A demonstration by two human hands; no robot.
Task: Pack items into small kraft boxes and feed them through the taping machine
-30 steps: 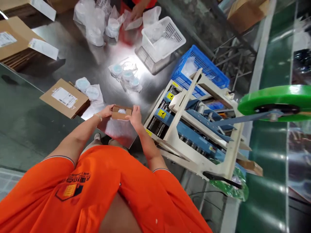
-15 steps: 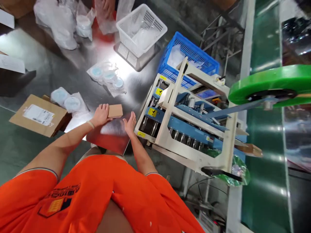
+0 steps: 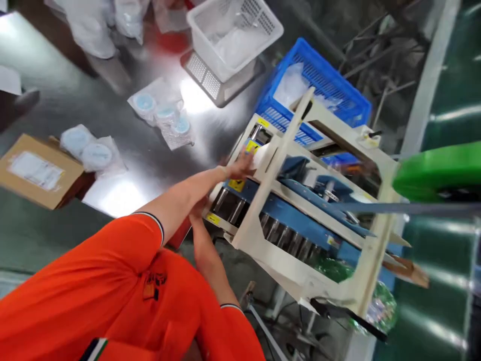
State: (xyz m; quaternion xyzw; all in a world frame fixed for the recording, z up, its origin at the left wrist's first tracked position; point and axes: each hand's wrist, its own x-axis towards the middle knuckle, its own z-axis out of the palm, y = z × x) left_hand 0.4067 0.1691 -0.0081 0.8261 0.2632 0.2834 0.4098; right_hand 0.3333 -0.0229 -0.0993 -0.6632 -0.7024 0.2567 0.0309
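Observation:
My left hand [image 3: 241,166] reaches over the infeed end of a carton sealing machine [image 3: 270,200], beside its blue side guides and yellow labels. Its fingers look stretched out, slightly blurred, close to a white part of the frame. My right hand [image 3: 197,206] is at the machine's near corner, partly behind my left forearm, so its fingers are hidden. The small brown box is not visible now. Several blue-and-white round items in clear bags [image 3: 165,113] lie on the metal table [image 3: 150,170].
A white basket [image 3: 235,65] stands on a grey upturned one at the back. Behind the machine is a blue crate [image 3: 319,80]. A labelled cardboard box [image 3: 41,170] sits at left, beside more bagged round pieces [image 3: 86,146]. A green tape roll [image 3: 439,170] and green conveyor [image 3: 436,271] are at right.
My left hand has swung right from the small brown box on the table to the machine's infeed, and the box has gone from sight. My view has shifted, and my right hand is now partly covered.

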